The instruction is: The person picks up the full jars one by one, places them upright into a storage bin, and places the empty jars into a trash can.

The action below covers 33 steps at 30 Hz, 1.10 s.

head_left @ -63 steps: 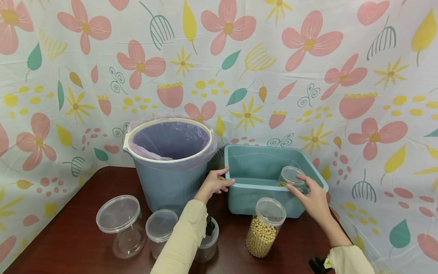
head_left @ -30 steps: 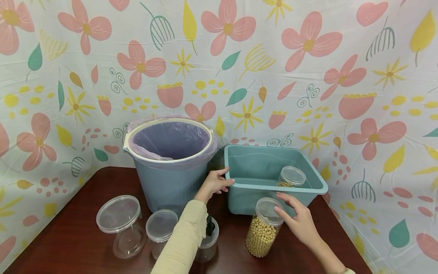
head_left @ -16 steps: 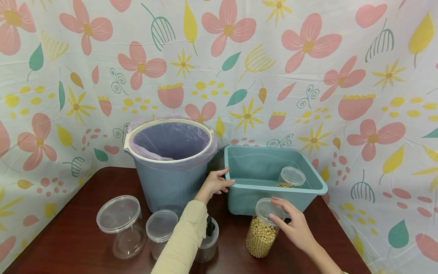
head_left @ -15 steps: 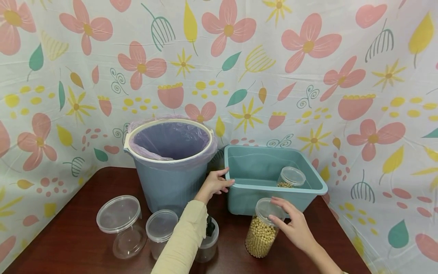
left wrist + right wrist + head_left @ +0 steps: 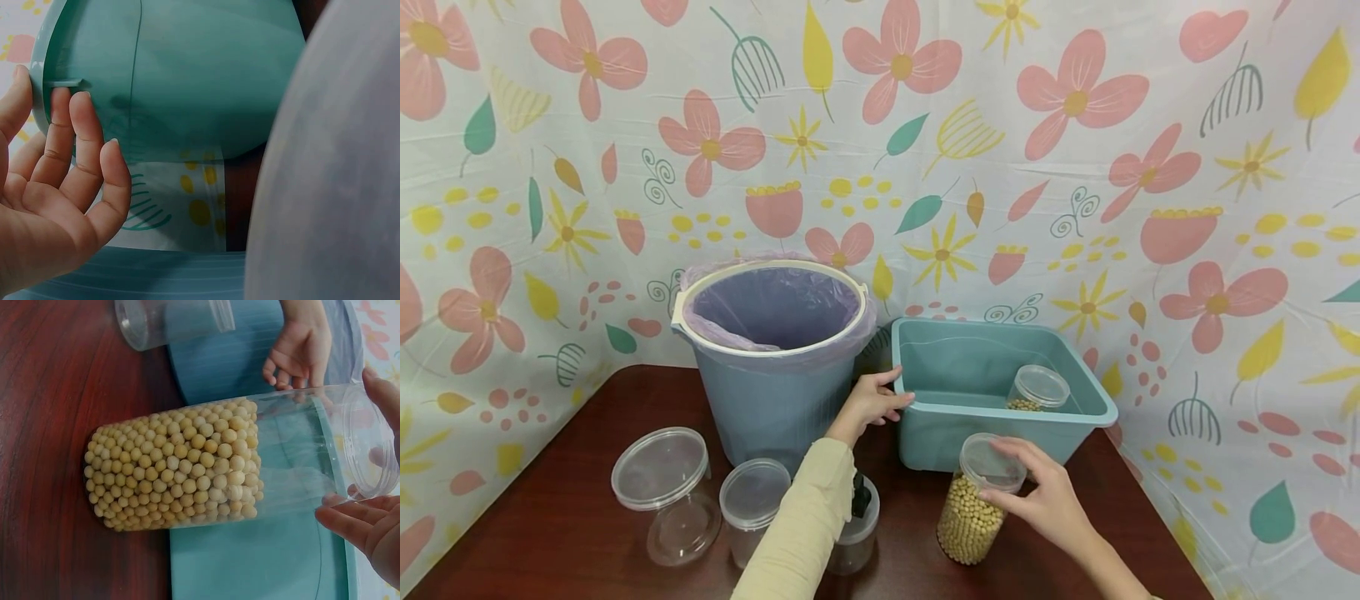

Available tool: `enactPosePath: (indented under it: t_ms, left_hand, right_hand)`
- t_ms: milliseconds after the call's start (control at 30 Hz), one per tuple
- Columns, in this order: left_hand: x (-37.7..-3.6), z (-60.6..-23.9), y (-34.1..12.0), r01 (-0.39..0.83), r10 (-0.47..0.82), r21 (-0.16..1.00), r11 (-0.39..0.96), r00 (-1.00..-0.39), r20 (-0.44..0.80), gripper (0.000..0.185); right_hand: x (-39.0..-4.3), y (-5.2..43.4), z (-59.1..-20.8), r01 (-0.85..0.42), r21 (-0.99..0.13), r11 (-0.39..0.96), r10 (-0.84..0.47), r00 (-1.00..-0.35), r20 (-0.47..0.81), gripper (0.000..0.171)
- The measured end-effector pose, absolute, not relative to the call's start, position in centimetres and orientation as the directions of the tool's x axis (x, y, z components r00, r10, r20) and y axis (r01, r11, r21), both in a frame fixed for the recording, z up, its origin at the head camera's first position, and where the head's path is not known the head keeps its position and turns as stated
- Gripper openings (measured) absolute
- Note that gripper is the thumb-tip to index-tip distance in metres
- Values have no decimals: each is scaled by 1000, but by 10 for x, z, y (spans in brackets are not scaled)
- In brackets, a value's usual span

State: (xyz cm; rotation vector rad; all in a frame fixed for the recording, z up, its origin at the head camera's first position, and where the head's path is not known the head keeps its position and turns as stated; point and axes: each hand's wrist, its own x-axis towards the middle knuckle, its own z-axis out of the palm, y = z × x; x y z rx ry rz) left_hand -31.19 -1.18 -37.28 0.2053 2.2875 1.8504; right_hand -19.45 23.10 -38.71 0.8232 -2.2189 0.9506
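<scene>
My left hand [image 5: 872,398] pinches the left rim of a teal plastic basin [image 5: 992,437], its thumb on one side and fingertips under the lip in the left wrist view. My right hand [image 5: 1037,486] grips a tall clear jar [image 5: 294,431] near its transparent lid [image 5: 992,461], thumb on one side and fingers on the other. Round pale yellow soybeans [image 5: 175,462] fill roughly the lower two thirds of the jar. It stands upright on the table in front of the basin. Inside the basin at the right sits a shorter lidded jar [image 5: 1041,386] with some soybeans.
A blue bucket [image 5: 767,400] lined with a purple bag stands left of the basin. In front of it are a wide clear container [image 5: 662,471], a smaller lidded jar [image 5: 755,496] and another one [image 5: 853,546] partly behind the left sleeve. The dark red table [image 5: 572,492] meets floral cloth behind.
My right hand has left the short jar in the basin, moved down and left to the tall soybean jar, and now grips it at the lid. The left hand stays at the basin rim.
</scene>
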Motion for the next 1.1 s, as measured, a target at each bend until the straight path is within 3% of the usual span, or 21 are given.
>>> enactPosePath:
  t_ms: [200,500,1100]
  left_hand:
    - [-312,-373,-13,-15,228,978,207,-972,-63,59]
    - [-311,-371,-13,-22,230,977,213,-971,-72,60]
    - [-312,-371,-13,-24,234,978,205,-970,-73,61]
  right_hand:
    - [-182,220,-370,-714,-446,540,-269,-648,712,54]
    - [-178,217,-366,-651,-507,565,-215,-710,671,50]
    - [-178,214,-366,-609,-532,588,-116,-714,690,49]
